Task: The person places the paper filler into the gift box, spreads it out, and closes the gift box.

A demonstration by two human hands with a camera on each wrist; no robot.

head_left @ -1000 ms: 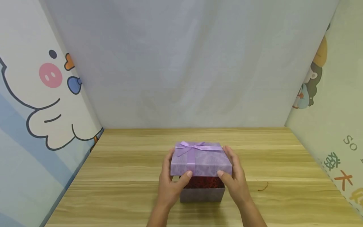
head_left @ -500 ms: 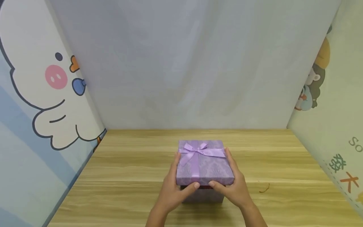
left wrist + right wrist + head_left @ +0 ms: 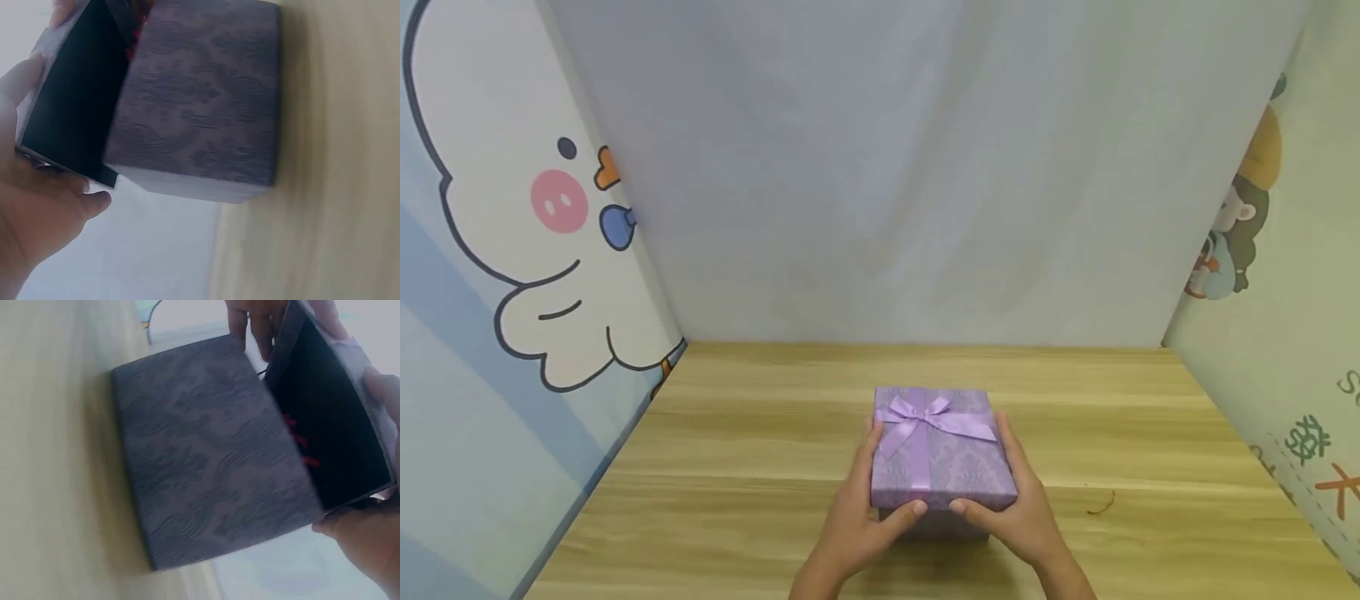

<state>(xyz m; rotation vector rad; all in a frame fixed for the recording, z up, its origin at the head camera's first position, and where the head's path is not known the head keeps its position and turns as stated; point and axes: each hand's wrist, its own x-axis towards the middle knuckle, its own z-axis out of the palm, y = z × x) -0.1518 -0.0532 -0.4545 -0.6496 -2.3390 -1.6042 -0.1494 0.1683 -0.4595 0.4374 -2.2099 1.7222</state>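
A purple patterned gift box lid (image 3: 962,471) with a lilac ribbon bow (image 3: 925,417) is held between both hands, above the matching box base (image 3: 943,527). My left hand (image 3: 859,521) grips the lid's left side, thumb along the front edge. On the opposite side, my right hand (image 3: 1017,512) grips it the same way. Both wrist views show the lid tilted, its dark inside (image 3: 78,94) facing the base, with a gap between them. Bits of red filling (image 3: 300,440) show in that gap. Most of the base is hidden by the lid in the head view.
The box stands on a wood-grain table (image 3: 760,433). A thin reddish strand (image 3: 1102,505) lies to the right of it. A pale curtain (image 3: 880,183) hangs behind, with cartoon-printed panels at the left (image 3: 497,250) and right (image 3: 1285,350).
Both hands have lowered the lid toward the base and levelled it somewhat. The red filling, visible in front earlier, is now covered in the head view. The head view has shifted slightly.
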